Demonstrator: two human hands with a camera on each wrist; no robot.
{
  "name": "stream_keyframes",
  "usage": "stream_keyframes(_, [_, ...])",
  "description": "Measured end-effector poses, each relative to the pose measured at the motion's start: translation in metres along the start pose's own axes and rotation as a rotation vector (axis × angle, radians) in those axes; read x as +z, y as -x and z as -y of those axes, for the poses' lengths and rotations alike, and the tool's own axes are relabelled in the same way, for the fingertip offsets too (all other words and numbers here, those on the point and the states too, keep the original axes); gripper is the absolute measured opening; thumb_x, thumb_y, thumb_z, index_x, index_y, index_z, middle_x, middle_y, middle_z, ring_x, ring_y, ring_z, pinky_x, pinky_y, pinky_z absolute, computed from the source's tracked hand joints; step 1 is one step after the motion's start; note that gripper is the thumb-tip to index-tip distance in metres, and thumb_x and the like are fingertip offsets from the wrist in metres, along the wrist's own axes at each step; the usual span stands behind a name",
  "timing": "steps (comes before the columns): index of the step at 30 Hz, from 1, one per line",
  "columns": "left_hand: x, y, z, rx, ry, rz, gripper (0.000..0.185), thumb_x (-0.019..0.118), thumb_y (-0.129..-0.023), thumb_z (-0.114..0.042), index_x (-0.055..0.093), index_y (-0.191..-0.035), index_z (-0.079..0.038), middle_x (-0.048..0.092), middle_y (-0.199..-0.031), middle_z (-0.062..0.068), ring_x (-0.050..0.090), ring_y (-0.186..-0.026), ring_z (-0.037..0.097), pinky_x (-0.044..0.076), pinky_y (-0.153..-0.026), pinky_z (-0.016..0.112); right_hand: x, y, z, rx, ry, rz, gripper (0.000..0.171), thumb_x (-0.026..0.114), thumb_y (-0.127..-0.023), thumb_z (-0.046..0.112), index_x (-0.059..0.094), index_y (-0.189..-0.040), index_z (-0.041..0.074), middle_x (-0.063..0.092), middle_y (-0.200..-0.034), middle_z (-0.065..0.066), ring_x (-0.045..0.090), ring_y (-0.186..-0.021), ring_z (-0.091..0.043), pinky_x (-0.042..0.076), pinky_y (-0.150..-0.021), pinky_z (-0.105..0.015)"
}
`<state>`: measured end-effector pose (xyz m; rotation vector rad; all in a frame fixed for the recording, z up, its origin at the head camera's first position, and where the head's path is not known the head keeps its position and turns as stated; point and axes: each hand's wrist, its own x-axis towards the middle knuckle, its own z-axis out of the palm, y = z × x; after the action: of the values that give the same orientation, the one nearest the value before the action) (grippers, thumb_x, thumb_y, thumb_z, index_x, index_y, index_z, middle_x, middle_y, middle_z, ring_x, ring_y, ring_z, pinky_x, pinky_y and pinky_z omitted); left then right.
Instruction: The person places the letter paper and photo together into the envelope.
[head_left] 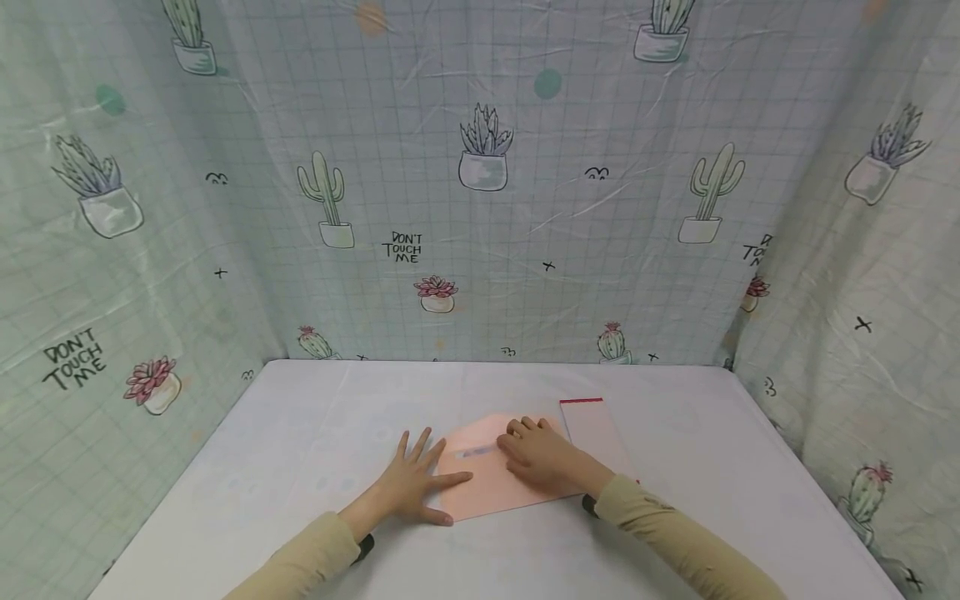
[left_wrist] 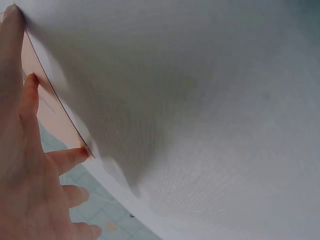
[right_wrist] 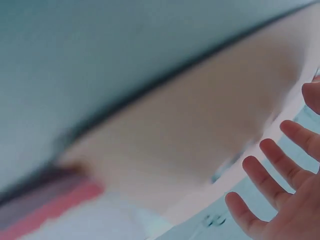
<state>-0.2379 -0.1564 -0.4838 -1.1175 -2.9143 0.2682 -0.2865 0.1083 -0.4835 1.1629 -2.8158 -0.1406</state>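
Note:
A flat peach paper piece (head_left: 487, 492), shaped like an envelope with a slanted upper edge, lies on the white table. A narrow bluish mark (head_left: 475, 452) runs across its middle. My left hand (head_left: 415, 482) spreads its fingers over the left edge of the paper, the thumb at the lower left corner. In the left wrist view, fingertips (left_wrist: 82, 151) rest along that edge. Over the right half of the paper is my right hand (head_left: 542, 454), its fingers loosely bent in the head view. The right wrist view shows those fingers (right_wrist: 257, 175) spread apart with nothing between them.
A pale pink rectangular piece (head_left: 592, 429) with a red strip along its far edge lies to the right, partly behind my right hand and forearm. A patterned cactus curtain (head_left: 495, 225) hangs behind the white table (head_left: 337, 417) and along both sides.

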Motion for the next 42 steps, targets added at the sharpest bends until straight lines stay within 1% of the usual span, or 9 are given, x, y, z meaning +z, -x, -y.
stream_keyframes(4, [-0.001,0.000,0.000,0.017,0.011,-0.012,0.071,0.042,-0.072,-0.074,0.030,-0.135,-0.043,0.029,-0.143,0.019,0.017,-0.132,0.048,0.016,-0.097,0.068,0.001,0.005,-0.019,0.020,-0.049,-0.050,0.035,0.050,-0.088,0.036,0.049,-0.119,0.019,0.048,-0.110,-0.002,0.043,-0.096,-0.017,0.035,-0.072,-0.032])
stream_keyframes(9, [-0.001,0.000,0.000,0.037,0.016,-0.023,0.071,0.044,-0.074,-0.071,0.031,-0.136,-0.040,0.028,-0.143,0.021,0.018,-0.131,0.048,0.017,-0.096,0.068,0.003,0.011,-0.041,0.069,-0.122,-0.101,0.038,0.054,-0.087,0.032,0.049,-0.121,0.015,0.050,-0.112,-0.006,0.045,-0.099,-0.022,0.041,-0.076,-0.041])
stream_keyframes(13, [0.000,0.001,0.000,0.043,0.011,-0.032,0.071,0.044,-0.074,-0.071,0.031,-0.136,-0.039,0.029,-0.142,0.021,0.019,-0.131,0.048,0.018,-0.096,0.068,0.006,0.016,-0.054,0.103,-0.118,-0.129,0.038,0.052,-0.088,0.029,0.048,-0.123,0.014,0.050,-0.113,-0.007,0.046,-0.101,-0.024,0.041,-0.077,-0.045])
stream_keyframes(17, [0.000,0.001,0.000,0.046,0.004,-0.044,0.071,0.045,-0.073,-0.071,0.032,-0.135,-0.039,0.030,-0.142,0.021,0.020,-0.130,0.048,0.019,-0.096,0.068,0.009,0.021,-0.066,0.149,-0.091,-0.141,0.039,0.051,-0.088,0.030,0.049,-0.124,0.014,0.050,-0.116,-0.006,0.046,-0.104,-0.024,0.041,-0.079,-0.046])
stream_keyframes(22, [-0.001,0.001,-0.001,0.043,-0.003,-0.049,0.071,0.044,-0.073,-0.071,0.032,-0.135,-0.040,0.030,-0.142,0.021,0.020,-0.131,0.048,0.019,-0.096,0.067,0.011,0.027,-0.079,0.217,-0.059,-0.129,0.042,0.053,-0.087,0.032,0.049,-0.124,0.013,0.050,-0.122,-0.008,0.046,-0.108,-0.026,0.042,-0.080,-0.049])
stream_keyframes(29, [-0.001,0.002,-0.001,0.046,-0.006,-0.060,0.070,0.045,-0.073,-0.071,0.033,-0.135,-0.039,0.031,-0.141,0.021,0.020,-0.131,0.048,0.019,-0.096,0.068,0.006,0.032,-0.094,0.275,-0.046,-0.116,0.045,0.055,-0.086,0.033,0.049,-0.124,0.009,0.049,-0.125,-0.011,0.046,-0.110,-0.031,0.040,-0.078,-0.053])
stream_keyframes(35, [-0.003,0.002,-0.002,0.040,-0.003,-0.043,0.070,0.044,-0.074,-0.071,0.032,-0.136,-0.039,0.030,-0.142,0.021,0.020,-0.131,0.048,0.018,-0.096,0.067,0.005,0.031,-0.107,0.327,-0.038,-0.078,0.050,0.053,-0.086,0.036,0.046,-0.127,0.008,0.047,-0.130,-0.014,0.044,-0.115,-0.033,0.037,-0.084,-0.056])
stream_keyframes(39, [-0.003,0.002,-0.002,0.033,-0.001,-0.032,0.071,0.044,-0.074,-0.071,0.032,-0.136,-0.039,0.029,-0.143,0.021,0.019,-0.131,0.047,0.018,-0.097,0.067,0.006,0.030,-0.114,0.340,-0.035,-0.063,0.053,0.052,-0.087,0.039,0.045,-0.128,0.007,0.044,-0.133,-0.015,0.042,-0.119,-0.034,0.033,-0.090,-0.060])
stream_keyframes(42, [-0.003,0.003,-0.002,0.033,-0.005,-0.032,0.071,0.044,-0.074,-0.071,0.032,-0.136,-0.040,0.029,-0.143,0.020,0.019,-0.131,0.047,0.018,-0.097,0.067,0.007,0.031,-0.118,0.334,-0.026,-0.061,0.054,0.050,-0.087,0.040,0.044,-0.129,0.006,0.043,-0.134,-0.016,0.041,-0.120,-0.034,0.031,-0.091,-0.061])
